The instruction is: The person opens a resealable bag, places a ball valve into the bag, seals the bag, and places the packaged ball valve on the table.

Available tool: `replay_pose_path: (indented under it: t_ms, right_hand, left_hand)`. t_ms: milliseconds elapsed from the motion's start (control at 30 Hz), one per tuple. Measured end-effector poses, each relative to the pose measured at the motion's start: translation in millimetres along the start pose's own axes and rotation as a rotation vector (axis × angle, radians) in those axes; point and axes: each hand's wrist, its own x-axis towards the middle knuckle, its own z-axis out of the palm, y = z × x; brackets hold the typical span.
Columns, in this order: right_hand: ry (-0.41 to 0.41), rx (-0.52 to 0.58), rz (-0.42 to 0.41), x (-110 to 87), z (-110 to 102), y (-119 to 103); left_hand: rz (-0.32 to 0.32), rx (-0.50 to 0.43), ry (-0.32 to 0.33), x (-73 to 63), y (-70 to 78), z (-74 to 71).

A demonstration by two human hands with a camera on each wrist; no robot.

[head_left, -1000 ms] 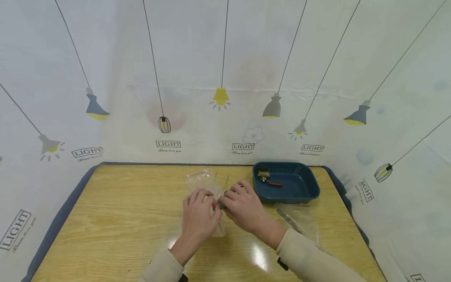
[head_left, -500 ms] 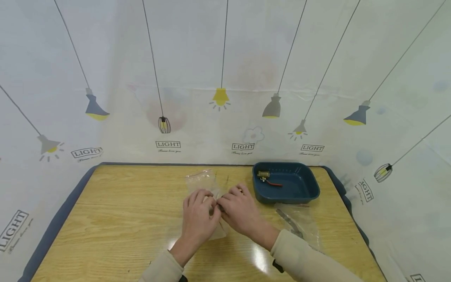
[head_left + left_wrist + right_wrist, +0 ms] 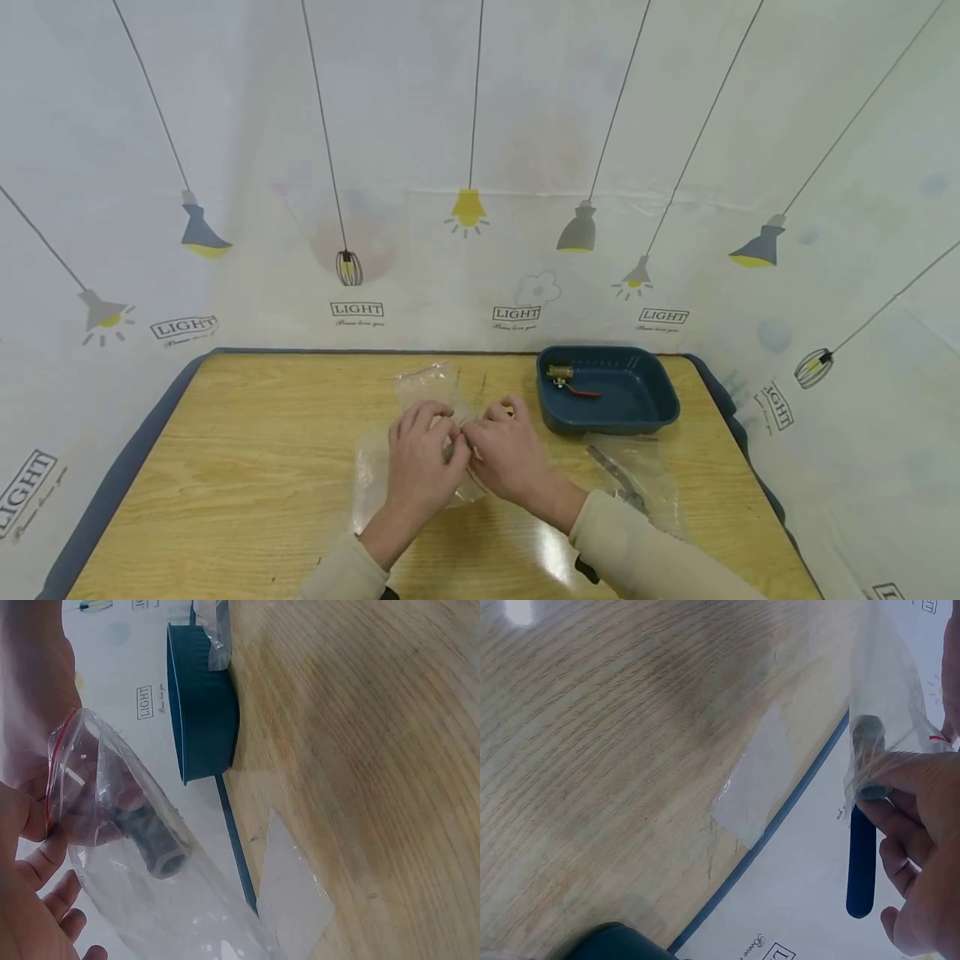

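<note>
My left hand (image 3: 420, 458) pinches the mouth of a clear zip bag (image 3: 202, 919) at its red zip strip (image 3: 54, 769). Opposite it, the fingertips nearly meeting, my right hand (image 3: 510, 454) grips what looks like a ball valve. Its grey round body (image 3: 157, 844) shows through the plastic in the left wrist view. Below my fingers, its dark blue lever (image 3: 861, 870) sticks out in the right wrist view. From the head view the valve is mostly hidden by my hands.
A blue bin (image 3: 660, 404) stands at the back right, with a brass ball valve (image 3: 561, 373) with a red lever inside. In front of it lies another zip bag (image 3: 660, 475) holding a grey, long-handled item (image 3: 615, 468). A flat plastic bag (image 3: 423, 383) lies behind my hands.
My right hand has moved slightly left and nearer to me, closer to my left hand. The dark part at its fingertips is now mostly hidden. The held bag spreads out left of my left hand.
</note>
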Motion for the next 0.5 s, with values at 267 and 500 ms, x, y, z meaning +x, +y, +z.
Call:
replay_pose_path:
  t_ms: [267, 500]
  right_hand:
    - [0.018, 0.173, 0.041, 3.0, 0.5, 3.0]
    - [-0.011, 0.148, -0.001, 3.3, -0.7, 2.2]
  left_hand:
    - [-0.033, -0.010, 0.023, -2.4, -5.8, -0.5]
    - [-0.013, -0.050, 0.038, 0.2, -7.6, -1.5]
